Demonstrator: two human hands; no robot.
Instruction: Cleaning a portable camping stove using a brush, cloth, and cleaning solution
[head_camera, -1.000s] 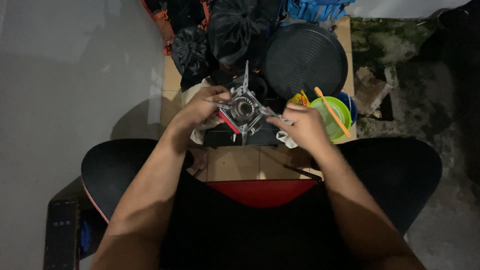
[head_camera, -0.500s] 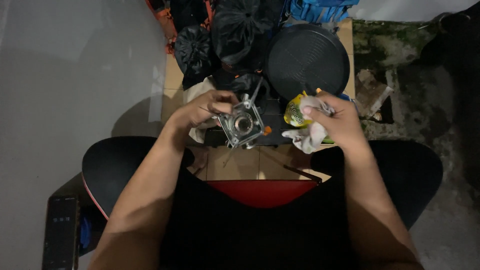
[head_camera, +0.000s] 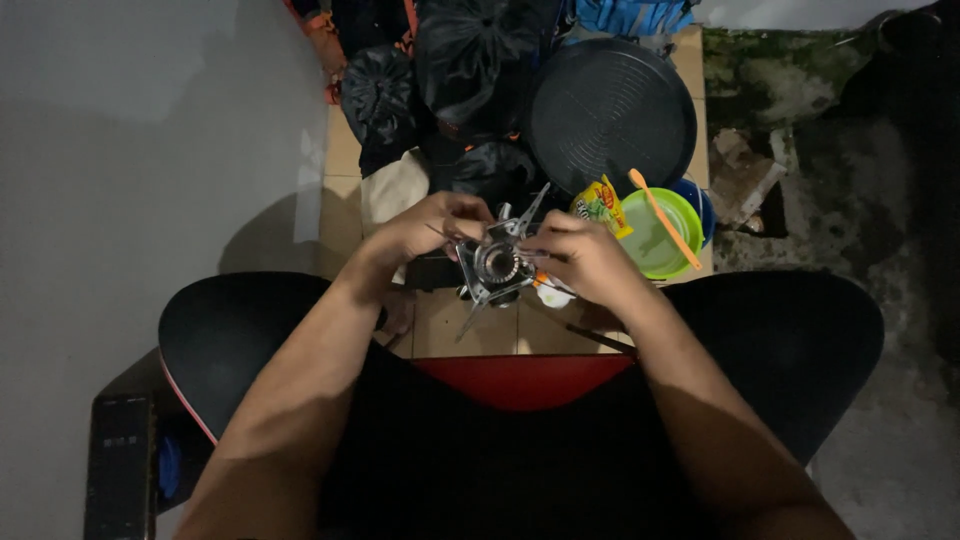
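Note:
A small metal camping stove burner (head_camera: 497, 264) with folding pot-support arms is held between both hands above the tiled floor. My left hand (head_camera: 425, 232) grips its left side, fingers on one arm. My right hand (head_camera: 583, 258) holds its right side, and a bit of white cloth (head_camera: 553, 297) shows under that hand. One support arm points up and right, another down and left.
A round black grill pan (head_camera: 612, 116) lies beyond the hands. A green bowl (head_camera: 660, 238) with an orange spoon (head_camera: 664, 218) and a yellow sachet (head_camera: 602, 206) sits to the right. Black bags (head_camera: 470, 60) pile up at the top. A dark phone (head_camera: 120, 465) lies at lower left.
My right hand, which had swung right toward the green bowl with the white cloth, has come back onto the burner. The burner now sits lower and nearer my body.

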